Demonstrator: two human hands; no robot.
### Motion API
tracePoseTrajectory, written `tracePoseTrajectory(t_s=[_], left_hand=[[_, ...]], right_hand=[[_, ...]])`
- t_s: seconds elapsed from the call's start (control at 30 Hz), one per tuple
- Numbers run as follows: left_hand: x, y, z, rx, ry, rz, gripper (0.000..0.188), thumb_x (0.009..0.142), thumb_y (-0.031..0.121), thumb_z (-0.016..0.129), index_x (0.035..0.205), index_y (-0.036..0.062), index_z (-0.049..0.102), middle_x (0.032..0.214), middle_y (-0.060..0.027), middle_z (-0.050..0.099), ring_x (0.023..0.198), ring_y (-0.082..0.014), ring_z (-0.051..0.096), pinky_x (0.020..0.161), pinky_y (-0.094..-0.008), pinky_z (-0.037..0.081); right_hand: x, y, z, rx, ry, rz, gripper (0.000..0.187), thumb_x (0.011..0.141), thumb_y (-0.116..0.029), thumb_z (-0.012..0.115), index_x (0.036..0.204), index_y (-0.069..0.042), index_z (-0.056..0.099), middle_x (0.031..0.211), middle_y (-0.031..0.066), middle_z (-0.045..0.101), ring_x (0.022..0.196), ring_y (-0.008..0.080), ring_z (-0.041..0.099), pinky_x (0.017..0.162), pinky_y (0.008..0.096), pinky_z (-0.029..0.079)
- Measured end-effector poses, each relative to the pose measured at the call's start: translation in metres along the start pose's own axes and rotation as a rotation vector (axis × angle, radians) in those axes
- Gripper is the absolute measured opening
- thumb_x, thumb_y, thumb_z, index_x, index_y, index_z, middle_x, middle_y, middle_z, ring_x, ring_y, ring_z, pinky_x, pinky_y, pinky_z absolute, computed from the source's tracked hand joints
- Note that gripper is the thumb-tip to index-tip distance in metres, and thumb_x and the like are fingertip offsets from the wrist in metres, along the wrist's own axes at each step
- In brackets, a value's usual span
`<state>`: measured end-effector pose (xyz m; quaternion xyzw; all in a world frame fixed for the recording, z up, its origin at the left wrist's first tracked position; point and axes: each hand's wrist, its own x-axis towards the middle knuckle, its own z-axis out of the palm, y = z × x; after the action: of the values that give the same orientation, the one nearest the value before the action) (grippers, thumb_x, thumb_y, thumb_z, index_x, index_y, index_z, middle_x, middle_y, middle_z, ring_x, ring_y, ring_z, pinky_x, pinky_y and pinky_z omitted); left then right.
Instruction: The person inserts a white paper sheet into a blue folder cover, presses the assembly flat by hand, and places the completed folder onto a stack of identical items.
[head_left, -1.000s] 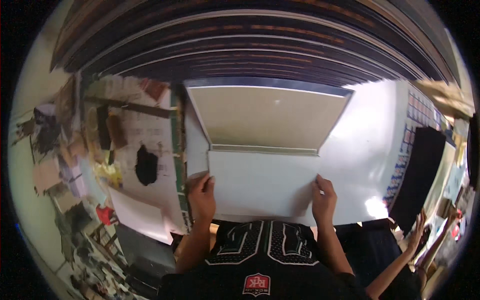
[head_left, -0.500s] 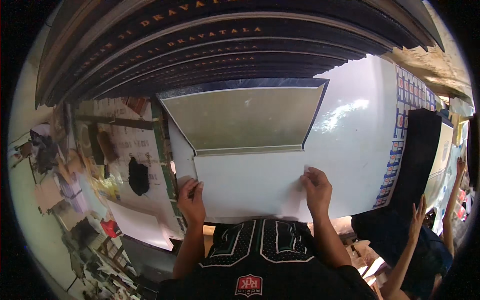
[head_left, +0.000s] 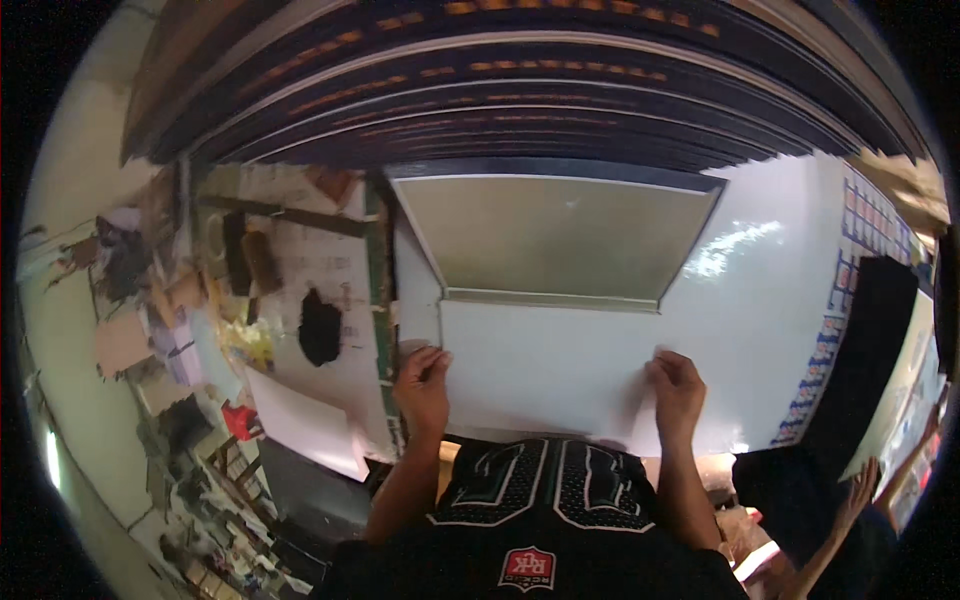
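Note:
A dark-blue hardcover [head_left: 565, 235] lies spread before me, with a grey-green inner face and a dark border. From its near edge a large white sheet [head_left: 550, 350] extends toward my body over the white tabletop. My left hand [head_left: 424, 390] is closed in a pinch at the left edge of that sheet. At the opposite edge my right hand [head_left: 678, 392] pinches likewise, thumb against fingers. The sheet's near end lies close to my black shirt, between my forearms.
Behind the hardcover rises a tall stack of dark hardbound books [head_left: 480, 95]. To the left is a cluttered worktable with a black cloth [head_left: 320, 327], a brush-like block [head_left: 262, 262] and a white board [head_left: 305, 425]. On the right, a co-worker's hand [head_left: 860, 490] is beside black material [head_left: 865, 350].
My view has shifted, so the table and hardcover sit farther right in the picture. Both hands keep their pinch at the sheet's edges. The co-worker's hand is lower.

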<state>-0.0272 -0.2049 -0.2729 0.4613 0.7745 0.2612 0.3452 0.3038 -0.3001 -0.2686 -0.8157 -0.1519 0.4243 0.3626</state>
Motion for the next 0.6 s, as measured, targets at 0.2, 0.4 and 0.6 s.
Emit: tracePoseTrajectory(t_s=[0.2, 0.4, 0.6], left_hand=[[0.001, -0.007, 0.003, -0.079, -0.032, 0.034, 0.026, 0.082, 0.006, 0.074, 0.105, -0.0031, 0.064, 0.093, -0.01, 0.071, 0.088, -0.0139, 0.065, 0.081, -0.0279, 0.052], [-0.002, 0.012, 0.005, -0.025, -0.06, 0.037, 0.028, 0.082, 0.005, 0.075, 0.106, -0.0025, 0.064, 0.093, -0.0099, 0.071, 0.087, -0.0132, 0.065, 0.081, -0.0273, 0.052], [0.002, 0.012, -0.002, 0.165, -0.085, 0.08, 0.03, 0.082, 0.002, 0.071, 0.109, -0.0029, 0.061, 0.1, -0.0131, 0.07, 0.091, -0.0168, 0.066, 0.084, -0.0295, 0.051]], right_hand=[[0.001, -0.007, -0.001, 0.022, -0.005, 0.011, 0.022, 0.084, -0.004, 0.069, 0.103, 0.005, 0.064, 0.091, 0.0118, 0.069, 0.083, 0.0155, 0.064, 0.075, 0.0282, 0.052], [-0.001, -0.006, -0.008, 0.067, 0.015, -0.063, 0.021, 0.085, -0.004, 0.068, 0.104, 0.004, 0.064, 0.09, 0.0118, 0.069, 0.08, 0.0145, 0.063, 0.071, 0.0278, 0.052], [0.001, -0.016, -0.005, -0.278, 0.015, -0.16, 0.021, 0.084, -0.01, 0.071, 0.102, 0.001, 0.068, 0.092, 0.0147, 0.072, 0.081, 0.0197, 0.069, 0.075, 0.0301, 0.054]])
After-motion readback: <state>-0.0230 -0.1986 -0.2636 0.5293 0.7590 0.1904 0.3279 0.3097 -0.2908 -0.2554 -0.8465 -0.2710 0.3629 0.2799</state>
